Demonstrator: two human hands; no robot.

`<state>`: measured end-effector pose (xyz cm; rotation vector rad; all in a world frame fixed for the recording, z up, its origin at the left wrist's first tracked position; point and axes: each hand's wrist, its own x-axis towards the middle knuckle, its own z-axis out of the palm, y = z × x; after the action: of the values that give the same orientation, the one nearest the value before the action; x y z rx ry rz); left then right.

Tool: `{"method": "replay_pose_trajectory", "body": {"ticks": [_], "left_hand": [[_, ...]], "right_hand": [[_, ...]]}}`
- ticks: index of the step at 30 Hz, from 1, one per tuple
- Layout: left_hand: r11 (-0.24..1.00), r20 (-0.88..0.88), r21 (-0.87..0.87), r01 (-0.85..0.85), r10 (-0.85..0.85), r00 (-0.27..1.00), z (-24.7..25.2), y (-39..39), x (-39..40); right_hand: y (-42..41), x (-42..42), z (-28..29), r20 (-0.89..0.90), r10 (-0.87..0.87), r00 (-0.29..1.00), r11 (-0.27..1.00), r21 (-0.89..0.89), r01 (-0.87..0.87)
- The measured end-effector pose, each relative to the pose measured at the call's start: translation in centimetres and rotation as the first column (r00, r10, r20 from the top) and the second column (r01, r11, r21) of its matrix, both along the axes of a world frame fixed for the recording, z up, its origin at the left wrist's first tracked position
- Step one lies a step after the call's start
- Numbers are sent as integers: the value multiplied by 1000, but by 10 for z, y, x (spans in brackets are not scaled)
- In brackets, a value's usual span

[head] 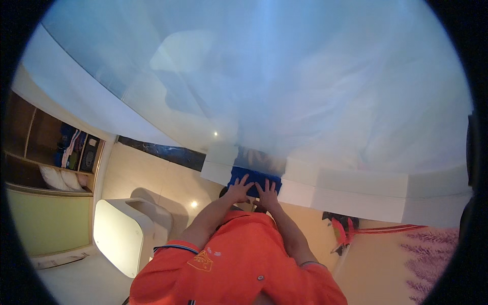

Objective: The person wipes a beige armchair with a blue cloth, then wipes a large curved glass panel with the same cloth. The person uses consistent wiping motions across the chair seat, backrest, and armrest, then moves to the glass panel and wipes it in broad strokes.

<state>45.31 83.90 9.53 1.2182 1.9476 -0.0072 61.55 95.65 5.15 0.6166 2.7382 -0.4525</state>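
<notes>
Both my hands rest on a dark blue cloth (274, 182), which lies over the white edge strip (305, 187) of a large glossy panel (267, 84). The fingers of my left hand (239, 190) are spread across the cloth's left part. On its right part my right hand (268, 195) lies with the fingers apart, its thumb near the left one. Neither hand grips the cloth. The bluish, shiny panel mirrors the cloth and fingers faintly just beyond them.
To my left stands a white box-like stool (118, 236) on pale floor tiles (152, 177). Behind it, an open shelf unit (49, 152) holds folded textiles and a black device. On the right are a red and black item (342, 230) and a purple fern-like pattern (431, 251).
</notes>
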Motion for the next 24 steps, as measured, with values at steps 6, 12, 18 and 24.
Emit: {"method": "replay_pose_trajectory", "body": {"ticks": [6, 12, 18, 24], "left_hand": [[1000, -11, -13, 0, 0, 1000, -3, -4, 8], [1000, -18, 17, 1, -1, 1000, 3, -16, 19], [995, -72, 84, -57, 63, 995, 1, -19, 29], [967, -209, 226, -115, 163, 964, -7, -19, 50]], "right_hand": [[-1, 16, 19, -29, 75, 997, 995, 66, -73], [-4, 25, 25, -144, 116, 983, 988, 116, -100], [2, 22, 22, -171, 150, 974, 987, 80, -138], [19, 14, 28, -136, 84, 987, 995, -43, -90]]}}
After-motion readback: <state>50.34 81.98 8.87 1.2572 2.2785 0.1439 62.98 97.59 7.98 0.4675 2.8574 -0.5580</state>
